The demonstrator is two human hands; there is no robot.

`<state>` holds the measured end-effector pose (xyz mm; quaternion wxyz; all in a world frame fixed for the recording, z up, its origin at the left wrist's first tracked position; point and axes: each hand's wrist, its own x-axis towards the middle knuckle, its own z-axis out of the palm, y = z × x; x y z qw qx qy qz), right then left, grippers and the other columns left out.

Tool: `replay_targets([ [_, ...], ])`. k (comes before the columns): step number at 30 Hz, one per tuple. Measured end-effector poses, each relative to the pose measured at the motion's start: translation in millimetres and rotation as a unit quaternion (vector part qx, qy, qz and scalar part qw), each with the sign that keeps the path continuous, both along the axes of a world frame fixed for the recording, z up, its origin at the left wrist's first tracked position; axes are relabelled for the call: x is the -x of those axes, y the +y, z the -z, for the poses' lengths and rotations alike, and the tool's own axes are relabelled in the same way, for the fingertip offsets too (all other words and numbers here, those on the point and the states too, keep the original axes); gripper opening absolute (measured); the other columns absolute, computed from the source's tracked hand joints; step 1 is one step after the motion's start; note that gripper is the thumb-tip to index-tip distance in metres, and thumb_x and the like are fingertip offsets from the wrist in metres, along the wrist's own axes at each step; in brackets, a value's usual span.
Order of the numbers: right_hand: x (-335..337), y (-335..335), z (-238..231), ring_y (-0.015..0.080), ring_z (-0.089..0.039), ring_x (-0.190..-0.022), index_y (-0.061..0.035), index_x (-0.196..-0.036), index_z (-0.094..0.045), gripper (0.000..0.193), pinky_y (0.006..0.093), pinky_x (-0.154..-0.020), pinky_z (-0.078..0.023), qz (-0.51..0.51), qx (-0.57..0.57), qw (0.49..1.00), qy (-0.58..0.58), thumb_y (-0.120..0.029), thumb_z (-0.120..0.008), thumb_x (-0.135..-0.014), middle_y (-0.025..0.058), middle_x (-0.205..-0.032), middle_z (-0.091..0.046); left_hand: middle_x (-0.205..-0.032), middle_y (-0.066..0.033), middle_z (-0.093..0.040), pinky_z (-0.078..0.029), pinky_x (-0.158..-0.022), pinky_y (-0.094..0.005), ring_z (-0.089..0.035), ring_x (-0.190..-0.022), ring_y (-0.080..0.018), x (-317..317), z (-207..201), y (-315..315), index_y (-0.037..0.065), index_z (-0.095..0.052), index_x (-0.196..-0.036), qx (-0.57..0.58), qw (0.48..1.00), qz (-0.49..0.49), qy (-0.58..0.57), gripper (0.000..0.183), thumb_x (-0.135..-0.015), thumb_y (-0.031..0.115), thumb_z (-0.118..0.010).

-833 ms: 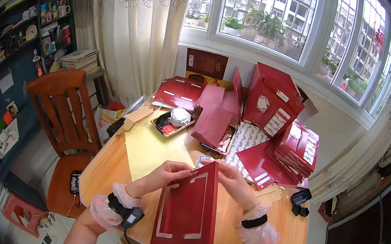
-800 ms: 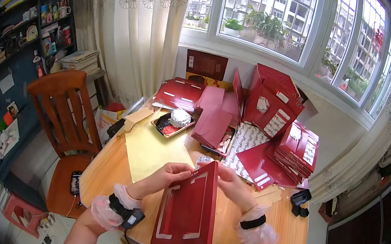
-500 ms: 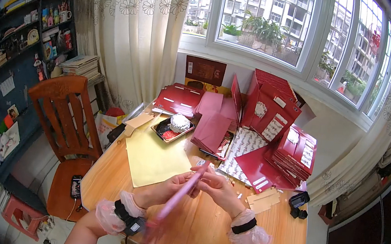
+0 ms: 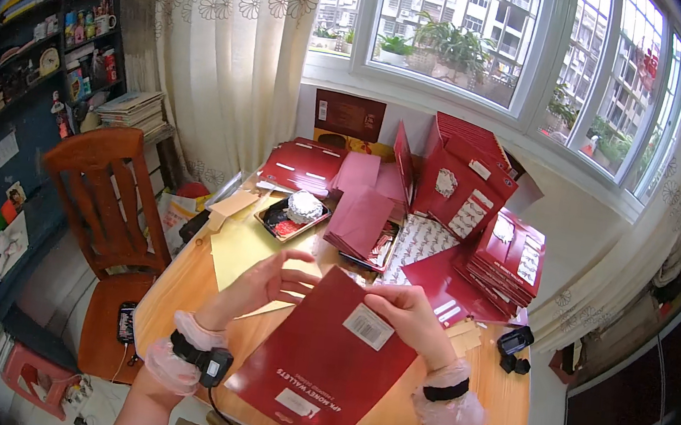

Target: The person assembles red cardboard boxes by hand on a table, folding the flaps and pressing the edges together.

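A flat packet (image 4: 326, 364) is held over the near bench (image 4: 452, 413) edge between both hands. Behind it a tray (image 4: 289, 216) is set; stacked boxes (image 4: 505, 258) are piled right, a chair (image 4: 109, 193) left.

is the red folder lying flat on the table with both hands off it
No, both the left hand and right hand grip the red folder at its top edge.

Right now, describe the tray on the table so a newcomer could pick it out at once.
Start at the round wooden table under the window. On its far left part, beyond the yellow sheet, lies a small dark tray. Unlike the flat red packs around it, it holds a crumpled foil ball.
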<state>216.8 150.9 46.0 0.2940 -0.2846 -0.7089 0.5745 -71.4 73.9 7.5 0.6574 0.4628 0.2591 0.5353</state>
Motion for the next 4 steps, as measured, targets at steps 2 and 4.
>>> replay_targets([
  [2, 13, -7, 9, 0.0049, -0.061, -0.082, 0.0023, -0.11, -0.072, 0.023, 0.0243, -0.07, -0.052, 0.0, -0.121, 0.993, -0.013, -0.016, -0.068, -0.096, 0.0023, -0.09, -0.072, -0.128, -0.0172, -0.064, -0.053, -0.096, -0.0388, -0.065, -0.113, -0.0248, -2, -6, -7, 0.008, -0.04, -0.145, -0.035, 0.998, 0.007, 0.044, 0.06, -0.104, 0.052, -0.043],
  [4, 27, -9, 21, 0.0117, -0.064, -0.081, -0.0021, -0.117, -0.071, 0.026, 0.0284, -0.074, -0.053, 0.012, -0.1, 0.995, -0.004, -0.016, -0.069, -0.095, 0.0091, -0.095, -0.074, -0.128, -0.0141, -0.064, -0.052, -0.098, -0.0365, -0.064, -0.113, -0.0279, -2, -17, -10, 0.015, -0.031, -0.153, -0.035, 0.943, -0.017, 0.329, 0.063, -0.102, 0.047, -0.051],
])
